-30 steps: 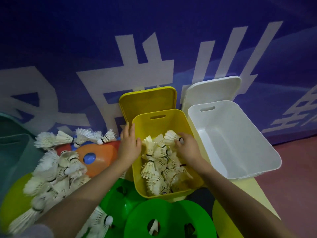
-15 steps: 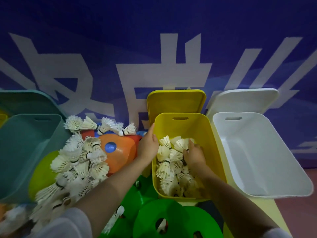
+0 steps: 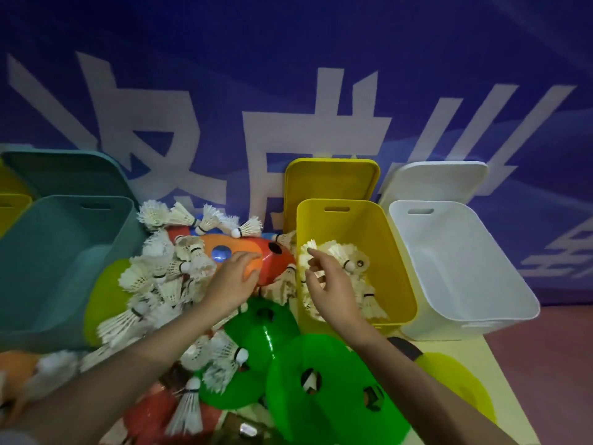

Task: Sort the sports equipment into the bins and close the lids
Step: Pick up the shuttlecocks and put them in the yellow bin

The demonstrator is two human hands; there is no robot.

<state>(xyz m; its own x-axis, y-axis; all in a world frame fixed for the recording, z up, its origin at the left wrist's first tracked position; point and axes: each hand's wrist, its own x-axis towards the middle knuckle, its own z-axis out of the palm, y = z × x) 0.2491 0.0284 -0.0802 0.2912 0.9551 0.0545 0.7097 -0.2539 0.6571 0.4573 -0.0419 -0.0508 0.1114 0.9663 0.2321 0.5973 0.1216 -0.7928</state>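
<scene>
Blue banner [image 3: 288,75]; left hand [image 3: 232,281] on orange cone [image 3: 253,261]

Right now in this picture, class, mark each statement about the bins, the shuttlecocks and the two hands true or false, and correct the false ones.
1. The yellow bin holds shuttlecocks. True.
2. The white bin is full of green cones. False: nothing shows inside it.
3. The left hand rests on an orange cone. True.
4. The yellow bin's lid is closed. False: it stands open behind the bin.
5. The right hand grips a green cone. False: its fingers are spread over the yellow bin.
</scene>
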